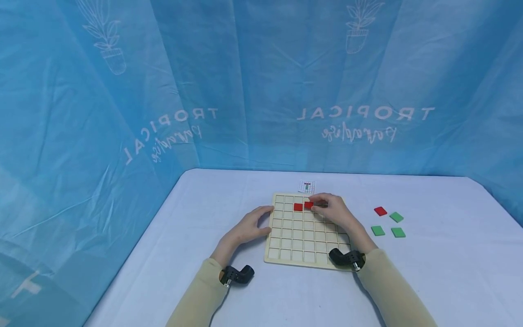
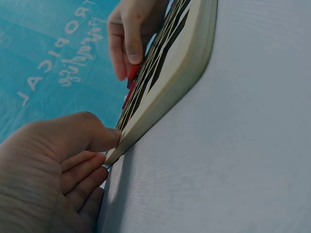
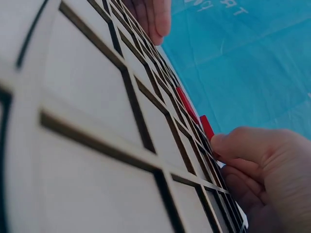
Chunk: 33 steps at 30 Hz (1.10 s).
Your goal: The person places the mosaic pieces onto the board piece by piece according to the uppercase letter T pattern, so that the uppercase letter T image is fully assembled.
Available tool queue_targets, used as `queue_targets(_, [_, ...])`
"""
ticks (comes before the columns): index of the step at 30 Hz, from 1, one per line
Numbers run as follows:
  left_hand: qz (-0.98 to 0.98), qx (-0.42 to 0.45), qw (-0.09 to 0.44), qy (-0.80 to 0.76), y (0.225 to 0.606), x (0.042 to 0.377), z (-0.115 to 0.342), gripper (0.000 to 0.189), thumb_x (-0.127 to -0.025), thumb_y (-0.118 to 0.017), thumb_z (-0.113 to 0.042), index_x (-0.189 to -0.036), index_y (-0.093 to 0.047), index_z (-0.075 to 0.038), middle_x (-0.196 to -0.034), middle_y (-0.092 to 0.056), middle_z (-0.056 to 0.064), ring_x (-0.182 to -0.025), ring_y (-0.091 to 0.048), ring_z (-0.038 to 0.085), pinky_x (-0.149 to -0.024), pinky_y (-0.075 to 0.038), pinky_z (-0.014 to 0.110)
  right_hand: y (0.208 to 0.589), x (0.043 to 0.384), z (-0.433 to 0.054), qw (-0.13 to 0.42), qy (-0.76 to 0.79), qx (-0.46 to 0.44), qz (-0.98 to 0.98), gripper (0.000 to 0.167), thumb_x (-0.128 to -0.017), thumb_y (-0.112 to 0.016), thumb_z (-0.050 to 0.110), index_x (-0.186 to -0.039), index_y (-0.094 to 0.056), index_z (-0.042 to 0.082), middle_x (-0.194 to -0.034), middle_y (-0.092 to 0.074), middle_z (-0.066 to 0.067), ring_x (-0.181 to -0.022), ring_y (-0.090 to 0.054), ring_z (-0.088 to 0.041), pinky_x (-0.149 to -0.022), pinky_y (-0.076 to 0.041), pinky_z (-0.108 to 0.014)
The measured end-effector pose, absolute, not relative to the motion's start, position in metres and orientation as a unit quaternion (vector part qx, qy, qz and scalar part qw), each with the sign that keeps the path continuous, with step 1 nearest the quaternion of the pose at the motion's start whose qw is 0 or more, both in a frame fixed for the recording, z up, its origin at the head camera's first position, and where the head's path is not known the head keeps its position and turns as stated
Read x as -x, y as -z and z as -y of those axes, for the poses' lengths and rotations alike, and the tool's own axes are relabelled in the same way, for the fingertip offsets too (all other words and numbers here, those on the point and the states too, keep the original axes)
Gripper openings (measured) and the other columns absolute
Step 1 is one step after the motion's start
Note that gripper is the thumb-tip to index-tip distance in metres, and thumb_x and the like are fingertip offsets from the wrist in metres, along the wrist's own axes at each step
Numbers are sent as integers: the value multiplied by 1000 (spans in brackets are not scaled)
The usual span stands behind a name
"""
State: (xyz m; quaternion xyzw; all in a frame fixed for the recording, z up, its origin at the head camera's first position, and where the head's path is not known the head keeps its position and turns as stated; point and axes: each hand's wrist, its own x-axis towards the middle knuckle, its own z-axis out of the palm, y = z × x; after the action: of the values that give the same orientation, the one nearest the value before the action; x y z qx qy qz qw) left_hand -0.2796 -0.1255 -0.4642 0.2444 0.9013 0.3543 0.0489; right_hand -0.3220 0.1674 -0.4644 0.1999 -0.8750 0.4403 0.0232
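Observation:
A pale wooden grid board (image 1: 292, 233) lies flat on the white table. In its upper rows one red square tile (image 1: 298, 207) sits in a cell. Just right of it, my right hand (image 1: 333, 210) pinches a second red tile (image 1: 308, 205) between thumb and fingers; the right wrist view shows this held tile (image 3: 206, 127) tilted at the grid. My left hand (image 1: 248, 226) touches the board's left edge, thumb and fingers spread apart. In the left wrist view its thumb (image 2: 104, 138) rests against the board's rim.
A small card (image 1: 307, 186) printed with a coloured grid pattern lies behind the board. To the right are a loose red tile (image 1: 380, 211) and three green tiles (image 1: 398, 232). A blue printed curtain (image 1: 269, 91) hangs behind the table and along its left side.

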Motion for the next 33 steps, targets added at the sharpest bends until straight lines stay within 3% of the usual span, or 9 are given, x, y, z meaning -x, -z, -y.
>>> queue_targets(8, [-901, -247, 48, -354, 464, 279, 127, 65, -85, -65, -16, -143, -38, -5, -145, -40, 10, -136, -31, 26, -112, -26, 40, 466, 321, -166, 45, -415, -222, 881, 31, -88, -66, 10, -118, -65, 2, -112, -64, -11, -103, -59, -27, -88, -51, -43])
queue_targets(33, [-898, -250, 47, -360, 465, 279, 126, 66, -84, -65, -16, -143, -38, -3, -144, -40, 11, -136, -31, 27, -112, -26, 41, 467, 319, -166, 43, -433, -219, 873, 34, -89, -65, 12, -122, -62, 4, -117, -63, -9, -108, -59, -28, -90, -50, -43])
